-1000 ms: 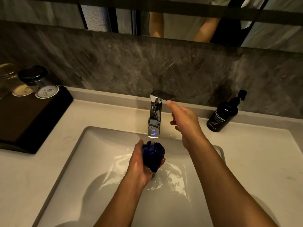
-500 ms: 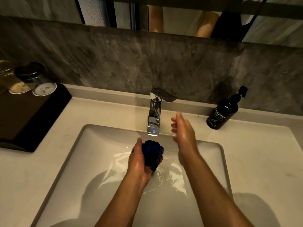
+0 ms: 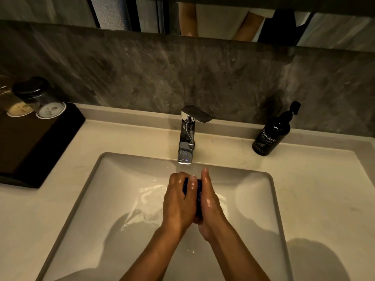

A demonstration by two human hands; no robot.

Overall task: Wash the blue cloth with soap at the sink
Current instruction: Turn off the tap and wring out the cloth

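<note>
Colour/pattern inventory:
- Cloth [image 3: 199, 184]: deep blue, only a sliver visible betw. the hands, centre of frame.
- Sink [image 3: 113, 179]: white basin, grey rim; bright white glints on wet floor.
- Bench [image 3: 316, 191]: off-white/cream, plain w. faint smudges.
- Tap [image 3: 187, 136]: chrome, mirror finish; small blue glint nr spout.
- Soap bottle [image 3: 272, 136]: black, black pump, white lettering; right of frame.
- Tray [image 3: 38, 142]: black/v. dark brown, left of frame.
- Glasses [image 3: 38, 98]: clear, dark bases, white round paper covers; upper left.
- Wall [image 3: 142, 72]: grey stone, mottled/veined pattern.
- Mirror strip [image 3: 219, 19], top: white and black clothing reflected.
</note>
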